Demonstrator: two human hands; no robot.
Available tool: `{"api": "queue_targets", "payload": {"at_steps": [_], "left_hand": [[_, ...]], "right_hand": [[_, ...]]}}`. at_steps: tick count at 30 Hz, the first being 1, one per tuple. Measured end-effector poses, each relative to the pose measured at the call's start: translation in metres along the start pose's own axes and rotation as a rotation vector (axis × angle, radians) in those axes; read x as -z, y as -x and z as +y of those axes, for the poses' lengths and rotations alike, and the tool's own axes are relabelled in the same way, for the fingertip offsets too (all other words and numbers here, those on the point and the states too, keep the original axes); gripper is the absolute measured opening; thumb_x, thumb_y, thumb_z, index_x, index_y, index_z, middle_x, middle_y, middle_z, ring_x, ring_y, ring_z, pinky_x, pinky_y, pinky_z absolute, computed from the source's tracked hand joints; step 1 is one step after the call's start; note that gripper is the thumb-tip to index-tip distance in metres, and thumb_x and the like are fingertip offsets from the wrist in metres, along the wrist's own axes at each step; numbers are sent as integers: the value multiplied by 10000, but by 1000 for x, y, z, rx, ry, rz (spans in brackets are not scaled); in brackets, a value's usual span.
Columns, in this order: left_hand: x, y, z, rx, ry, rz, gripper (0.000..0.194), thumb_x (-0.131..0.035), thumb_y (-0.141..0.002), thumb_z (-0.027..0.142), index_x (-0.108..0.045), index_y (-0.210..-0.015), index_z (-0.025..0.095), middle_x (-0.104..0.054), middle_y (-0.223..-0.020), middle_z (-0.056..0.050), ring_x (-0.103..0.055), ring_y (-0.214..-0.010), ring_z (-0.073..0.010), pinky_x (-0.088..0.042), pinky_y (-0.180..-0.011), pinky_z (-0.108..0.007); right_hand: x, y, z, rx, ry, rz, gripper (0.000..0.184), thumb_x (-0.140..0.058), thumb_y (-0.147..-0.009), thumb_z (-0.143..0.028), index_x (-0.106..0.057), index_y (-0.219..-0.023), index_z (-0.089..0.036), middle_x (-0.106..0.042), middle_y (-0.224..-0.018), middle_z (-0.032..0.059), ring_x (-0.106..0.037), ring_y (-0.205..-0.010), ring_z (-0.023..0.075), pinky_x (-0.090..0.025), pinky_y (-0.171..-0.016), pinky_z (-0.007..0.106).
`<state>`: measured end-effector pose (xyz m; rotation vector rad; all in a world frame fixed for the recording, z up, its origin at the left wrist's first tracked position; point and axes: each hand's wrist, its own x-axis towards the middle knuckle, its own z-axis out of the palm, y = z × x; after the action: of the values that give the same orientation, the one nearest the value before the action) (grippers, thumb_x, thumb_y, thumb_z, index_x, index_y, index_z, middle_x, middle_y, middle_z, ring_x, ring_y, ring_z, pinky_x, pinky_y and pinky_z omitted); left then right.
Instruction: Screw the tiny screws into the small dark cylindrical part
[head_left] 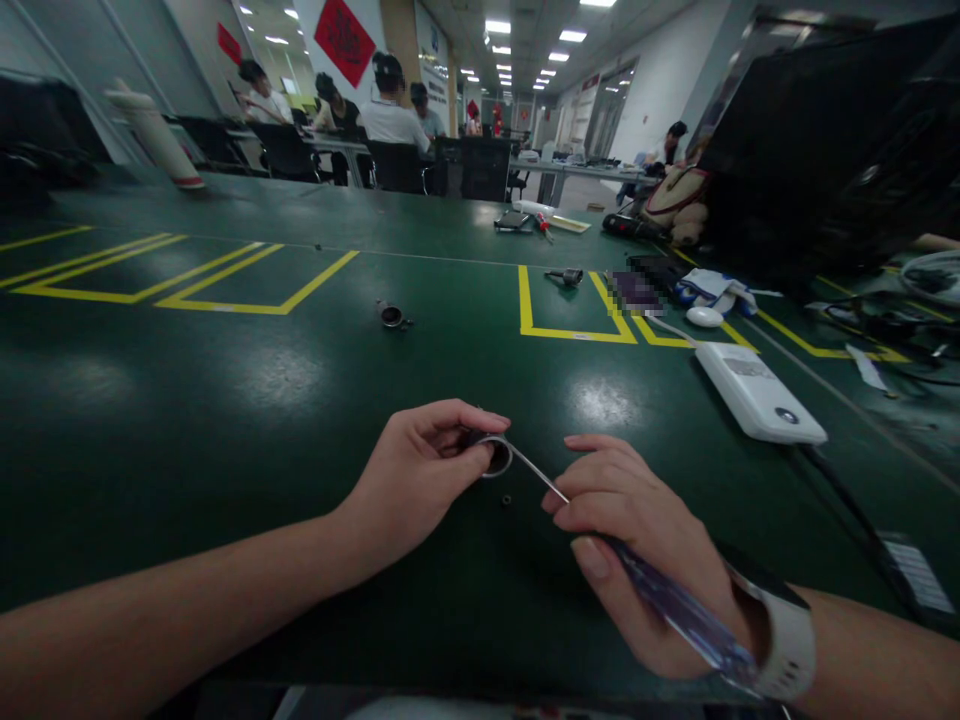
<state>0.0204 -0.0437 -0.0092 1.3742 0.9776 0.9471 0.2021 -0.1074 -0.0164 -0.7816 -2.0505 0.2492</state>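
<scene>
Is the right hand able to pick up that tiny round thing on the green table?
Probably not right away. The right hand is near the tiny round piece and nothing seems to block the way, but it is holding the screwdriver, so it might need to free its fingers first.

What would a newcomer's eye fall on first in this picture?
Probably the left hand at centre, holding a dark metal ring, and the right hand aiming a thin metal tool with a purple handle at it. Next come yellow tape outlines on the dark green tabletop, and the white rounded device at right.
</scene>
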Motion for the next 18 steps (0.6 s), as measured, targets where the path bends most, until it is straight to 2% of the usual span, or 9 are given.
{"api": "queue_targets", "payload": {"at_steps": [2, 5, 7, 9, 11, 14, 18], "left_hand": [[3, -2, 2, 18, -16, 14, 132, -647, -672, 117, -674, -793, 163, -715, -838, -20, -653, -770, -132, -510, -696, -226], [6, -6, 3, 53, -12, 19, 117, -642, -694, 134, -662, -806, 162, -706, -846, -18, -645, -727, -125, -502, -676, -234], [8, -7, 4, 79, 8, 23, 132, -649, -695, 138, -649, -825, 160, -698, -856, -18, -640, -731, -125, -500, -692, -244], [9, -8, 5, 104, 38, 13, 198, -667, -681, 127, -637, -873, 161, -693, -879, -20, -637, -782, -133, -495, -737, -253], [10, -7, 6, 116, 86, -6, 287, -684, -665, 112, -625, -941, 166, -687, -932, -27, -630, -865, -147, -483, -801, -266], [11, -7, 9, 114, 174, -2, 387, -712, -645, 113, -603, -1011, 176, -675, -1005, -39, -622, -927, -169, -471, -858, -302], [11, -7, 12, 122, 254, 0, 348, -728, -650, 157, -605, -976, 163, -679, -961, -49, -638, -890, -191, -492, -833, -330]], "right_hand": [[2, 1, 0, -103, -93, 56, 170, -468, -792, -89, -549, -916, -171, -627, -810, 40, -596, -795, 164, -407, -927, 445], [1, 0, 6, -423, -286, 79, 133, -457, -864, -181, -582, -821, -187, -621, -769, 25, -590, -789, 160, -427, -894, 397], [-1, -2, 12, -643, -483, 67, 201, -464, -882, -268, -584, -745, -184, -607, -701, 14, -581, -718, 150, -461, -815, 355], [-4, -3, 20, -782, -661, 83, 240, -482, -871, -316, -573, -699, -176, -590, -633, 5, -558, -633, 137, -478, -720, 321], [-6, -3, 25, -822, -755, 95, 252, -510, -851, -333, -566, -670, -167, -583, -591, 2, -542, -587, 131, -477, -656, 302], [-7, -1, 28, -781, -792, 51, 254, -532, -841, -347, -573, -673, -160, -580, -566, -2, -537, -559, 126, -475, -628, 296], [-7, 3, 28, -760, -782, 9, 246, -529, -852, -344, -584, -695, -162, -578, -569, -10, -537, -559, 120, -481, -638, 292]]}}
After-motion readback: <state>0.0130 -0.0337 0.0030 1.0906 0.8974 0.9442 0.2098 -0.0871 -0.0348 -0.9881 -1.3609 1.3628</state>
